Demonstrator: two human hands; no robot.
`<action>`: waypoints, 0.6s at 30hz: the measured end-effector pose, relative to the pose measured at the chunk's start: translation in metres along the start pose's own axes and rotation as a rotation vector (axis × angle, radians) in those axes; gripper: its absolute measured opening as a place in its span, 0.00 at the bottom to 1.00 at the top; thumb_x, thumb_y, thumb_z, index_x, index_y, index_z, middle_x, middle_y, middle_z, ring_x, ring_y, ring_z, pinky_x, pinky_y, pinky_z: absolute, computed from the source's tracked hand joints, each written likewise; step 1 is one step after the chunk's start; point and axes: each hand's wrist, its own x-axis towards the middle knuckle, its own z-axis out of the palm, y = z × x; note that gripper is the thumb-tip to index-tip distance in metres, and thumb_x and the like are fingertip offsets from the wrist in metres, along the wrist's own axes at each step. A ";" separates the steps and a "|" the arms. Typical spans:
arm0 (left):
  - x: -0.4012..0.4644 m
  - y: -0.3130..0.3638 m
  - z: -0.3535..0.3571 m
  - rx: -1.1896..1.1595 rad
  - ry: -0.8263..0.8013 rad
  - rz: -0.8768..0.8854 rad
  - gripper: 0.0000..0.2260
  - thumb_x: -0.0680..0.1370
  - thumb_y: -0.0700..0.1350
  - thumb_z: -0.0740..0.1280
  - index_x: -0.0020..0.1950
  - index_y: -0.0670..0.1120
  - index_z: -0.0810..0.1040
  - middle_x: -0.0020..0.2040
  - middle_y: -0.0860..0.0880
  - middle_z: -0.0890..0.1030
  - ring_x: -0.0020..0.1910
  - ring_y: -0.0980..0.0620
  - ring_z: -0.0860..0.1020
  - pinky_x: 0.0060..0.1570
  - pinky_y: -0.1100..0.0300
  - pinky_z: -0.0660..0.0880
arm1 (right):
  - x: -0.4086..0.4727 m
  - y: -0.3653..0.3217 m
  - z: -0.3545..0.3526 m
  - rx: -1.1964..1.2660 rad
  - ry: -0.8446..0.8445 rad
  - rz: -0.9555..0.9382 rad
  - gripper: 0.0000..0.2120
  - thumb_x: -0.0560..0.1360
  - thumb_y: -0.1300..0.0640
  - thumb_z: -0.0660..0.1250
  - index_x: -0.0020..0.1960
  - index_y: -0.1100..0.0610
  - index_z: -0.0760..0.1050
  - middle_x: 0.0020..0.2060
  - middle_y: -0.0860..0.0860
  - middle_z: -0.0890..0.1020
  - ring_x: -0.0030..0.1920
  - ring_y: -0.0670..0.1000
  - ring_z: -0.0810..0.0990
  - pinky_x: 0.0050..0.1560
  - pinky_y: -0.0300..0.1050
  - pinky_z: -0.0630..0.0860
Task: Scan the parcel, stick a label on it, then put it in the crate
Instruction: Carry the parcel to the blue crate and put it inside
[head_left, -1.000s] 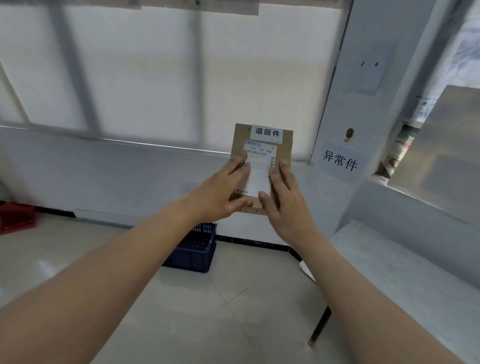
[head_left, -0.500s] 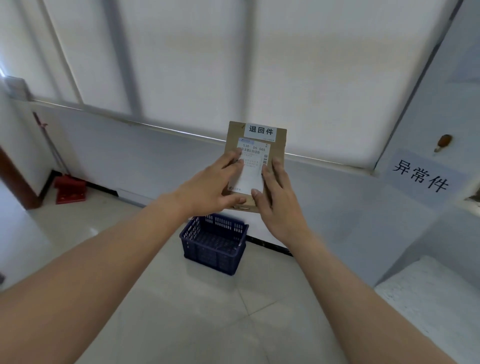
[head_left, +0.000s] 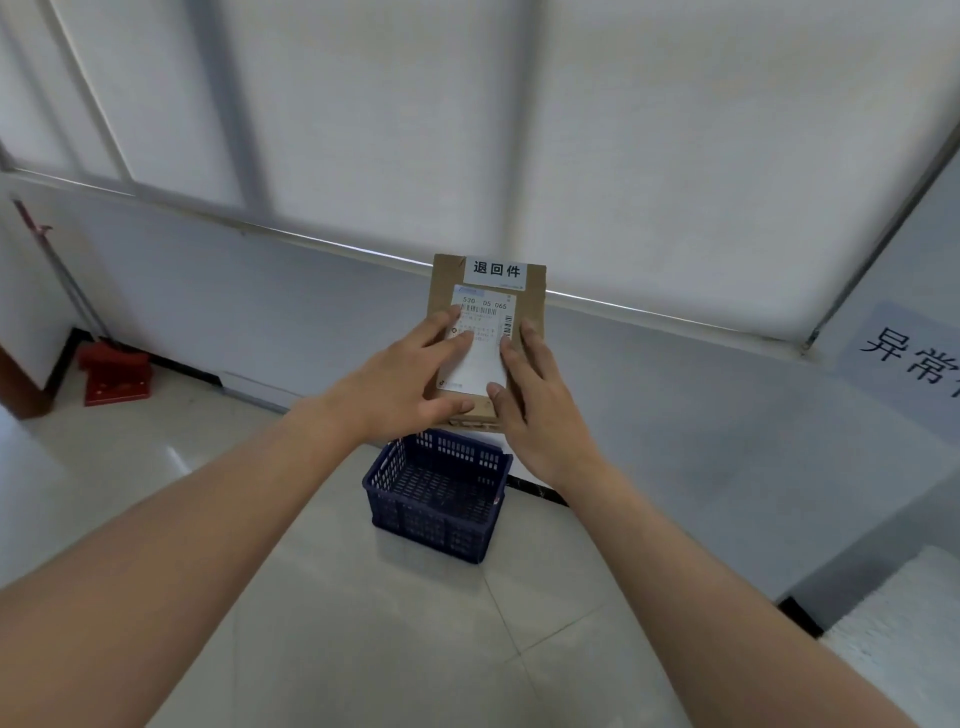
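I hold a small brown cardboard parcel out in front of me with both hands, its face tilted toward me. It carries a white shipping label and a white sticker with black characters along its top edge. My left hand grips the parcel's left side, fingers spread over the label. On the right side, my right hand holds it with the thumb near the label's lower corner. A dark blue plastic crate stands on the floor directly below the parcel, against the wall; it looks empty.
A red dustpan with a long handle leans in the left corner. A white-topped table edge shows at the lower right. A paper sign with black characters hangs on the right wall. Pale floor tiles surround the crate.
My view has swung left and down, bringing the blue crate fully into sight under the parcel. Both hands keep the same hold on the parcel.
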 end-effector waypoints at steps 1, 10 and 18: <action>0.005 -0.017 0.000 0.002 -0.006 0.009 0.37 0.78 0.61 0.69 0.81 0.46 0.62 0.83 0.51 0.52 0.78 0.47 0.62 0.74 0.52 0.65 | 0.012 0.000 0.011 -0.009 0.002 0.014 0.28 0.86 0.54 0.62 0.84 0.59 0.59 0.85 0.52 0.52 0.84 0.52 0.53 0.80 0.45 0.56; 0.049 -0.161 -0.004 -0.099 -0.099 0.058 0.35 0.79 0.56 0.70 0.81 0.42 0.62 0.84 0.49 0.51 0.80 0.46 0.60 0.75 0.54 0.63 | 0.106 -0.015 0.110 -0.057 0.011 0.157 0.29 0.86 0.53 0.63 0.83 0.58 0.60 0.85 0.49 0.52 0.84 0.52 0.53 0.78 0.44 0.56; 0.091 -0.259 0.004 -0.154 -0.158 0.076 0.35 0.80 0.55 0.70 0.81 0.42 0.61 0.84 0.50 0.50 0.80 0.47 0.58 0.74 0.58 0.63 | 0.178 -0.005 0.179 -0.073 -0.014 0.236 0.30 0.86 0.51 0.62 0.84 0.57 0.58 0.85 0.46 0.49 0.84 0.51 0.52 0.76 0.41 0.56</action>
